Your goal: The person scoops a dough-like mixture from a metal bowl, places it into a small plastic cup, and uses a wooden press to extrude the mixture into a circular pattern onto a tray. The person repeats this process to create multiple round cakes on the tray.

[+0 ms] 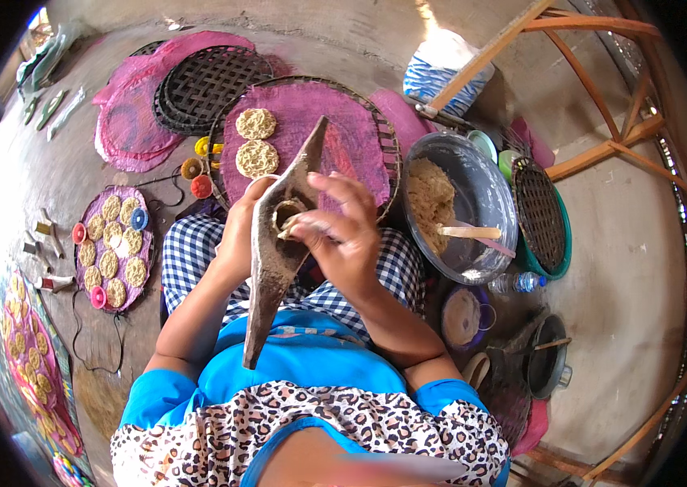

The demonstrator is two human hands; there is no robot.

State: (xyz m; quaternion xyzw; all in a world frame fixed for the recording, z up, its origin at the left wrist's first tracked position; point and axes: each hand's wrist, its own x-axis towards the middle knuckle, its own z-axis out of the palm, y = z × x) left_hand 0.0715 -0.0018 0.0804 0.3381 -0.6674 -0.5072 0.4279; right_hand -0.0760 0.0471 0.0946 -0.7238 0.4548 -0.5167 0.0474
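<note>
A long, dark wooden press with pointed ends and a round hole in its middle is held tilted above my lap. My left hand grips its left side near the hole. At the hole, my right hand has thumb and forefinger pinched on a small pale bit of dough, its other fingers loosely bent. Beyond the press, two round, flat cakes of noodle-like dough, a far one and a near one, lie on a pink cloth over a woven tray.
To the right, a grey basin holds dough and a wooden spatula. A plastic bottle and a dark pot stand nearer. Left lies a tray of several noodle cakes; woven trays are stacked far left.
</note>
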